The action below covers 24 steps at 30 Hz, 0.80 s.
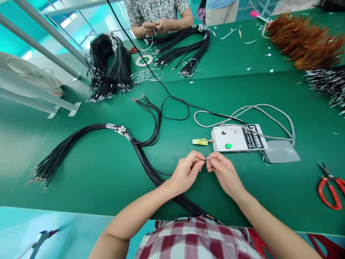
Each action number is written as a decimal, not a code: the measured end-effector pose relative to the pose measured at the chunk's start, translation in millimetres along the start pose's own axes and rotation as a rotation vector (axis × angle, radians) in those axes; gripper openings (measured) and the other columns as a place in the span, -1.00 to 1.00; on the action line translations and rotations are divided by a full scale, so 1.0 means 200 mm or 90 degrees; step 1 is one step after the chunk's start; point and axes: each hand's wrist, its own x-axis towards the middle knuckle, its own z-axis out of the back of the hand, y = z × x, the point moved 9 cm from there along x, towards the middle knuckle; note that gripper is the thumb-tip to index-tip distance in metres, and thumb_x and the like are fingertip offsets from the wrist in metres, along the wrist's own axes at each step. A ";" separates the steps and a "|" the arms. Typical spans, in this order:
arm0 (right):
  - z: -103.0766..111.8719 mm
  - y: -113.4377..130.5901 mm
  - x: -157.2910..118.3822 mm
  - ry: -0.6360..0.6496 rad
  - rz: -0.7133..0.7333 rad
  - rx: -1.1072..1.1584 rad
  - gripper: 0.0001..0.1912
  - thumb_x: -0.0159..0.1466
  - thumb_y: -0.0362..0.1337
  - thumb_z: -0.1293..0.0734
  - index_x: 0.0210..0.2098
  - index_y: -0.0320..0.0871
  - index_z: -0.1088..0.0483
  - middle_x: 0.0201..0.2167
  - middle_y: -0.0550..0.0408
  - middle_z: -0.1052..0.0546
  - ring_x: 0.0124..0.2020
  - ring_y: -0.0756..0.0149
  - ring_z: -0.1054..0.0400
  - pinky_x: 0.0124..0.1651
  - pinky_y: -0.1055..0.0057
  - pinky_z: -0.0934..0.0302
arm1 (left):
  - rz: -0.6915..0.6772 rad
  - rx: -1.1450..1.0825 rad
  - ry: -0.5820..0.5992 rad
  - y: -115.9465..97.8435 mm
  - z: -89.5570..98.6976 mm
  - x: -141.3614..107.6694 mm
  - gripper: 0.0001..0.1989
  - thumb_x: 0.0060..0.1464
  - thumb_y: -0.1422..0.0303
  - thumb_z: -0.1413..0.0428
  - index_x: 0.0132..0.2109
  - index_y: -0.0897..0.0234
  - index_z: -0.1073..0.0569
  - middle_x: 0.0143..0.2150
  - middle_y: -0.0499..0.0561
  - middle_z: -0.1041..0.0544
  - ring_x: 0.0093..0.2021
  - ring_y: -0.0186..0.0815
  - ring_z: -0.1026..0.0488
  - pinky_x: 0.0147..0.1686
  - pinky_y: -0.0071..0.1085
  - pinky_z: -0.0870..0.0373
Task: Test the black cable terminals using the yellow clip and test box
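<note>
My left hand (188,169) is closed in a pinch on the end of a thin black cable (165,174), which runs in from the left beside a bundle. Just to its right, my right hand (223,172) pinches the small bare tip of the same cable, thumb against forefinger. The fingertips almost meet, and the tip between them is too small to make out in detail. A bundle of black cables (147,162), taped near its middle, passes under my left forearm. Right behind my hands sits a white control box (229,138) with a green button and a yellow-tagged prong.
A grey pedal (281,151) lies beside the box, with a looped grey cord (288,120). Red-handled pliers (330,185) rest at the right. Further back are more black cable bundles (110,66), a tape roll (144,60) and brown fibres (304,39). A co-worker's hands (157,27) work opposite.
</note>
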 end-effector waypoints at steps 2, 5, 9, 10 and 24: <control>0.01 0.00 0.00 -0.001 0.004 0.007 -0.75 0.27 -0.03 -0.37 -0.29 -0.08 -0.42 -0.47 0.16 -0.42 -0.42 0.34 -0.26 -0.30 0.37 -0.19 | 0.008 -0.004 0.005 0.01 0.00 0.00 -0.84 0.34 0.28 0.04 -0.12 0.25 -0.36 -0.44 -0.09 -0.43 -0.43 -0.41 -0.36 -0.36 -0.49 -0.30; 0.00 0.01 0.01 0.006 0.007 -0.004 -0.72 0.26 0.00 -0.36 -0.31 -0.09 -0.41 -0.47 0.14 -0.41 -0.43 0.33 -0.26 -0.31 0.35 -0.20 | 0.007 -0.014 0.012 0.01 -0.01 0.00 -0.84 0.35 0.28 0.04 -0.04 0.24 -0.33 -0.44 -0.10 -0.43 -0.42 -0.39 -0.38 -0.35 -0.47 -0.30; -0.03 0.02 0.02 0.006 0.005 0.008 -0.68 0.26 0.06 -0.33 -0.33 -0.08 -0.41 -0.48 0.14 -0.40 -0.44 0.32 -0.25 -0.32 0.34 -0.21 | -0.006 -0.017 0.022 0.00 -0.02 0.00 -0.82 0.35 0.30 0.05 0.03 0.24 -0.28 -0.44 -0.12 -0.43 -0.42 -0.39 -0.38 -0.34 -0.46 -0.29; -0.04 0.02 0.02 0.007 0.002 0.017 -0.68 0.26 0.05 -0.33 -0.33 -0.08 -0.42 -0.48 0.14 -0.40 -0.44 0.32 -0.26 -0.32 0.34 -0.21 | -0.008 -0.017 0.024 0.00 -0.02 0.00 -0.82 0.35 0.31 0.05 0.04 0.24 -0.27 -0.44 -0.12 -0.43 -0.42 -0.39 -0.38 -0.34 -0.46 -0.29; -0.04 -0.10 0.03 0.025 -0.084 0.101 -0.74 0.14 -0.09 -0.49 -0.28 -0.09 -0.47 -0.49 0.19 -0.39 -0.47 0.40 -0.20 -0.34 0.39 -0.14 | -0.024 -0.039 -0.049 0.02 0.00 0.01 -0.84 0.33 0.34 0.00 0.01 0.26 -0.30 -0.45 -0.11 -0.50 -0.46 -0.41 -0.39 -0.38 -0.49 -0.30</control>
